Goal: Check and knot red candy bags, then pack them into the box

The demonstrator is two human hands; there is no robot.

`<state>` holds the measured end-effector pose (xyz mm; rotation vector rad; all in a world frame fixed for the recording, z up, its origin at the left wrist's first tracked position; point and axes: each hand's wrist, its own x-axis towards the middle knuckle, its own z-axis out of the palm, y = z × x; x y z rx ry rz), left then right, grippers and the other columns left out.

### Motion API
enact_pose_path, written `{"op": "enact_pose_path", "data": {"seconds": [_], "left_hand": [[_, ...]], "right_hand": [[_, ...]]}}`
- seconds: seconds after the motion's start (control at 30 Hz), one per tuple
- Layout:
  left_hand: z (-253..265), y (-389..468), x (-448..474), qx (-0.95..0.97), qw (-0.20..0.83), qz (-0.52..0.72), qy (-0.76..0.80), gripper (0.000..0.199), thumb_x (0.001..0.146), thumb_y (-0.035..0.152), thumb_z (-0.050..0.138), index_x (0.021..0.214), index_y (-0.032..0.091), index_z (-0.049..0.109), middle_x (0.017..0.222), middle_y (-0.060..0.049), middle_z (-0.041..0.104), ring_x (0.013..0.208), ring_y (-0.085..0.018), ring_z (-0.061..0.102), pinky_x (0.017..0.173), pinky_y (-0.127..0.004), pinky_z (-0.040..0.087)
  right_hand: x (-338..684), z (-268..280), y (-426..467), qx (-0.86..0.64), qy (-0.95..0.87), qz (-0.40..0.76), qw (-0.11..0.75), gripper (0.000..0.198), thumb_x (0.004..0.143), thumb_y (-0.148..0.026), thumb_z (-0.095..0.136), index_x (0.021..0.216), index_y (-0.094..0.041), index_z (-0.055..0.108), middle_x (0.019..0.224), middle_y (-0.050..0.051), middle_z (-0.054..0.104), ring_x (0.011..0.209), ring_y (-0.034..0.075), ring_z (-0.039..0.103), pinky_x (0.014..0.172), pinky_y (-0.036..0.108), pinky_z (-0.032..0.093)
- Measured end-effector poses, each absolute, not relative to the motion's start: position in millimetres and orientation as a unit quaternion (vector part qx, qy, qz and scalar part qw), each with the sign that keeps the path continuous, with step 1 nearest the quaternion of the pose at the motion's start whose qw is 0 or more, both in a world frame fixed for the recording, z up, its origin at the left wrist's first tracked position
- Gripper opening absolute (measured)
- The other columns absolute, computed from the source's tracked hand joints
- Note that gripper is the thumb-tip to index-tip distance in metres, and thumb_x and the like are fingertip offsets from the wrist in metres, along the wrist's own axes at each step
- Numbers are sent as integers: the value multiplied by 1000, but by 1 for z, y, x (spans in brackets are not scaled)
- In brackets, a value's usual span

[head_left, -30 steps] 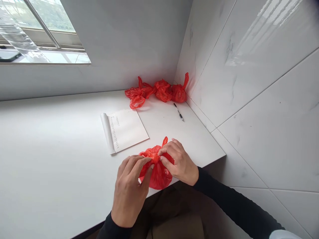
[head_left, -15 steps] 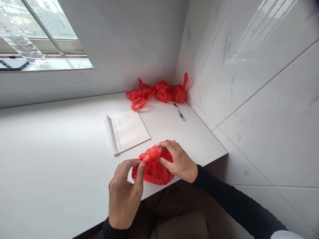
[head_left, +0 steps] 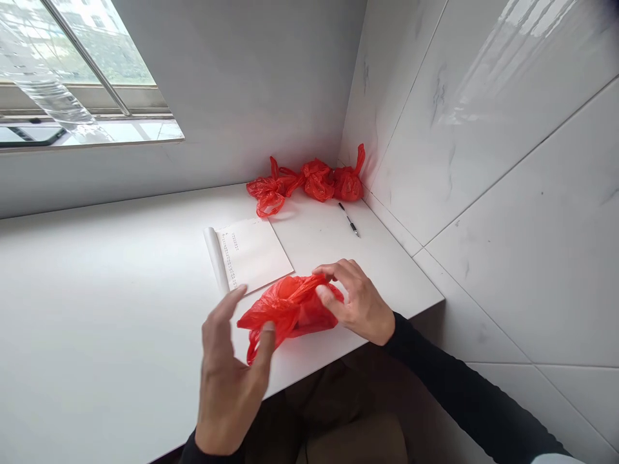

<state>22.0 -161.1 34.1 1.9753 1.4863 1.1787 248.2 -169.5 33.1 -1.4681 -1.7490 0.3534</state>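
Observation:
A crumpled red plastic bag (head_left: pixel 290 306) lies near the front edge of the white table, its gathered top bunched up and a loop hanging at its left. My right hand (head_left: pixel 358 299) pinches the upper right part of this bag between thumb and fingers. At the bag's left side my left hand (head_left: pixel 232 374) is open, thumb and fingers wide apart, the thumb tip in front of the plastic. Whether that thumb touches the bag I cannot tell. What the bag contains is hidden.
Several tied red bags (head_left: pixel 316 180) stand in a row against the back wall by the corner. A notepad (head_left: pixel 256 251) with its cover folded back lies behind my hands, a pen (head_left: pixel 349 220) to its right. A clear bottle (head_left: pixel 62 96) leans at the window sill.
My left hand has let go of the bag's top, spread its fingers and drawn left. The bag's gathered top has loosened and spread left; my right hand has shifted slightly up and right.

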Motion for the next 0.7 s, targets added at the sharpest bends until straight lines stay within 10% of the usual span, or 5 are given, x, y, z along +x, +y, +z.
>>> {"op": "enact_pose_path", "data": {"seconds": [0.17,0.3,0.43,0.7], "left_hand": [[33,-152,21,781,133,402,459,6,91,30,67,95,29,72,92,1,73,98,-23,65,98,-42,48],[39,-153,7,673,194,437,564,16,96,41,63,97,26,69,91,-2,72,85,-20,67,70,-32,52],[47,-158,12,615,332,442,563,33,84,47,73,111,29,67,110,-1,72,101,-23,68,79,-32,56],[55,-160,-1,508,316,480,642,30,89,53,68,98,25,72,85,1,69,80,-17,59,72,-29,47]], "right_hand": [[251,33,-169,-579,-689,161,405,8,100,-23,56,95,-23,63,92,2,68,86,20,60,87,38,48],[261,32,-171,-620,-639,134,436,10,100,-24,50,103,-22,60,107,7,66,101,25,58,92,42,49],[252,35,-171,-566,-681,179,429,46,98,-36,61,140,-22,49,124,9,62,118,26,55,105,45,45],[260,36,-164,-597,-580,276,480,18,104,-34,49,97,-22,59,87,1,63,81,17,59,77,32,47]]}}
